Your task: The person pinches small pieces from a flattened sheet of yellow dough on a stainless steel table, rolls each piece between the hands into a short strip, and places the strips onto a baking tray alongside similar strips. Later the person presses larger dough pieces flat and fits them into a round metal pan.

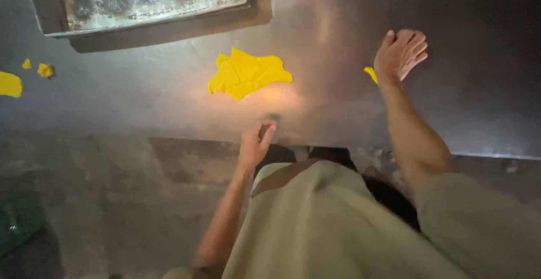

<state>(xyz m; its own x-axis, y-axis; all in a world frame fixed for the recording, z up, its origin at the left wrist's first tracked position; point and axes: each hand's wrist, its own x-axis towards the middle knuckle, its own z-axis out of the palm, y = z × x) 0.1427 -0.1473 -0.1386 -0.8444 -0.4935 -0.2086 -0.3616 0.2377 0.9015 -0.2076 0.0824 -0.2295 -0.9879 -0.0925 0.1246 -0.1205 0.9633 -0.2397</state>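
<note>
I see bare counter between the dough and my right hand; the tray blocks the far left.

Pale khaki shirt (short sleeves)

I count one large flat yellow sheet in the middle of the steel table, and four smaller yellow bits: three at the far left and one sliver by my right hand. There is one worn metal tray at the far edge. My two hands are in view, the left hand at the near edge.
</note>
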